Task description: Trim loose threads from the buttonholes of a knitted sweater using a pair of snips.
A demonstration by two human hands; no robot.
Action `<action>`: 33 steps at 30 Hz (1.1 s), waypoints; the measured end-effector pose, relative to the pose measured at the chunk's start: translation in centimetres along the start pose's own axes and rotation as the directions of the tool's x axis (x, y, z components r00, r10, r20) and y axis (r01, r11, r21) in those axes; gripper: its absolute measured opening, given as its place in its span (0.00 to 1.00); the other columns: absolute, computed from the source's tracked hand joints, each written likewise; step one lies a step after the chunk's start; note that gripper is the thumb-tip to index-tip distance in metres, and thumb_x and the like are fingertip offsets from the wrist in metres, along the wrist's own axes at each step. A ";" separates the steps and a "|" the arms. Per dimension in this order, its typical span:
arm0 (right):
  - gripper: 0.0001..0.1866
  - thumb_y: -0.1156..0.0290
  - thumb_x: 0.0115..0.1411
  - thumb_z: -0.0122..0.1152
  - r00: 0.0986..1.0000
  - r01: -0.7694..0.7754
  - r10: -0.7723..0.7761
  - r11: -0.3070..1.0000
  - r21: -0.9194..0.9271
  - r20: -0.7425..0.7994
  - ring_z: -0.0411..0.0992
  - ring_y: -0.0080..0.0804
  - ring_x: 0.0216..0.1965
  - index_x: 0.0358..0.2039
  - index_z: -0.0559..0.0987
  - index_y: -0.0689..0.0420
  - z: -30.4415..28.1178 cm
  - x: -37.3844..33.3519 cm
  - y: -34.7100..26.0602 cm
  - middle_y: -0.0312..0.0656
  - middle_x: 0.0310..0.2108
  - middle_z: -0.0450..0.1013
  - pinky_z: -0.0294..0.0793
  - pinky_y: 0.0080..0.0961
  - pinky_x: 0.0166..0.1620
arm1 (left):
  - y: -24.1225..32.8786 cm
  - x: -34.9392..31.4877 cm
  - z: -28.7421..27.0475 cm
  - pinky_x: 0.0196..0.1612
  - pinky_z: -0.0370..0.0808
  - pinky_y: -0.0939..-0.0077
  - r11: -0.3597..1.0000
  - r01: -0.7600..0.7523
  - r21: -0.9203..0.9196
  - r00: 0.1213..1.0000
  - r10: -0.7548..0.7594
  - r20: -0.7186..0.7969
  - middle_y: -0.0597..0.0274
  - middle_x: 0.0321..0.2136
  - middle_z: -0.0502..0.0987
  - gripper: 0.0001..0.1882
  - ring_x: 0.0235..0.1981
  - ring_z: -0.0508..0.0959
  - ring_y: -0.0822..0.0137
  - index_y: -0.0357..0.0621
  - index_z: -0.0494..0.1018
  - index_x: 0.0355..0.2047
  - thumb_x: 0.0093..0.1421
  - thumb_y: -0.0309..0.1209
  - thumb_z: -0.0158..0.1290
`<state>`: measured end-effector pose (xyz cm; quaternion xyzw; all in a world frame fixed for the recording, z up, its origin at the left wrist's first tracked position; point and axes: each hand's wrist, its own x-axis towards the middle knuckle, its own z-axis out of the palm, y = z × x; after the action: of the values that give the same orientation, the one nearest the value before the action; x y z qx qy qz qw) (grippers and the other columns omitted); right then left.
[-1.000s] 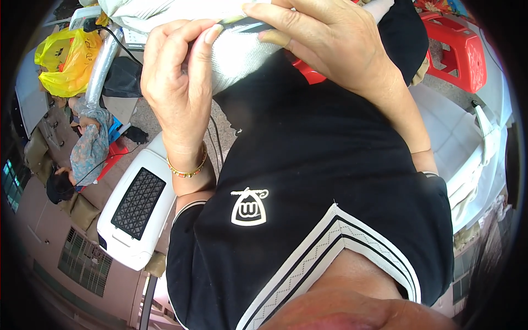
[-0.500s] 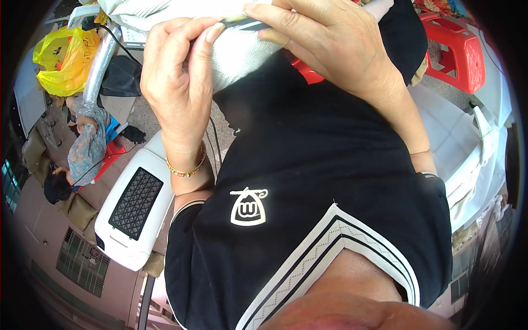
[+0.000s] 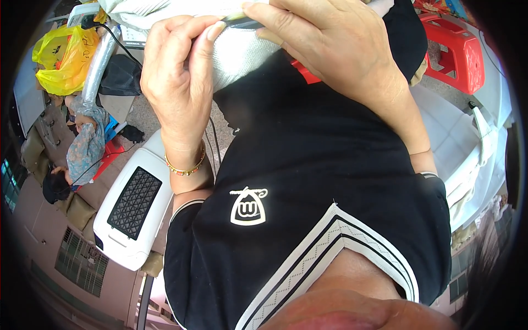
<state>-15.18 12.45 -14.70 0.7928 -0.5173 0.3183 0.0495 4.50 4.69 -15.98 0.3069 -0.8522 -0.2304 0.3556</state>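
Observation:
At the top of the view, a white knitted cloth (image 3: 236, 58) hangs over my lap, more of it bunched up beyond my fingers. My left hand (image 3: 179, 77), with a bracelet on the wrist, pinches the edge of the cloth between thumb and fingers. Coming in from the other side, my right hand (image 3: 341, 47) has its fingertips closed on the same edge. A narrow dark, shiny strip (image 3: 246, 24) shows along the cloth between the two hands; I cannot make out what it is. The right fingertips are partly hidden at the upper rim.
To the right stands a red plastic stool (image 3: 454, 55), beside white sheeting (image 3: 462, 154). On the left are a yellow plastic bag (image 3: 63, 60), a white machine with a black grille (image 3: 135, 203), a black cable (image 3: 118, 41) and another person (image 3: 85, 143) sitting further off.
Both hands keep their hold on the cloth edge and have hardly moved. The strip between them looks darker and slightly tilted compared with before.

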 end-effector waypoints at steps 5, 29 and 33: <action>0.15 0.70 0.56 0.61 0.972 0.127 -0.050 0.936 -0.329 0.231 0.70 0.27 0.30 0.43 0.78 0.61 0.1 0.2 0.2 0.35 0.30 0.67 0.68 0.22 0.30 | -0.2 0.0 0.1 0.34 0.73 0.79 1.000 -0.003 -0.001 1.000 0.003 -0.006 0.60 0.31 0.77 0.06 0.30 0.77 0.69 0.38 0.80 0.36 0.58 0.21 0.61; 0.22 0.80 0.49 0.71 0.983 -0.142 0.185 0.790 0.597 -0.011 0.68 0.26 0.29 0.48 0.81 0.63 0.2 -3.4 2.1 0.39 0.30 0.71 0.65 0.20 0.31 | -2.3 -2.2 -4.3 0.41 0.73 0.80 0.941 0.024 -0.337 0.986 -0.078 -0.149 0.56 0.41 0.69 0.05 0.39 0.72 0.69 0.34 0.73 0.40 0.63 0.19 0.53; 0.19 0.76 0.54 0.70 0.979 -0.108 0.195 0.761 0.639 -0.066 0.69 0.25 0.27 0.48 0.81 0.60 1.4 -4.2 2.7 0.38 0.30 0.72 0.65 0.19 0.27 | -3.4 -2.5 -6.0 0.30 0.71 0.85 0.957 0.152 -0.247 0.988 -0.152 0.018 0.56 0.40 0.70 0.03 0.26 0.71 0.76 0.33 0.72 0.40 0.66 0.20 0.51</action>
<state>-17.92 14.01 -18.83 0.6966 -0.4383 0.5267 -0.2124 11.59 2.97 -15.31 0.3250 -0.7905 -0.3613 0.3727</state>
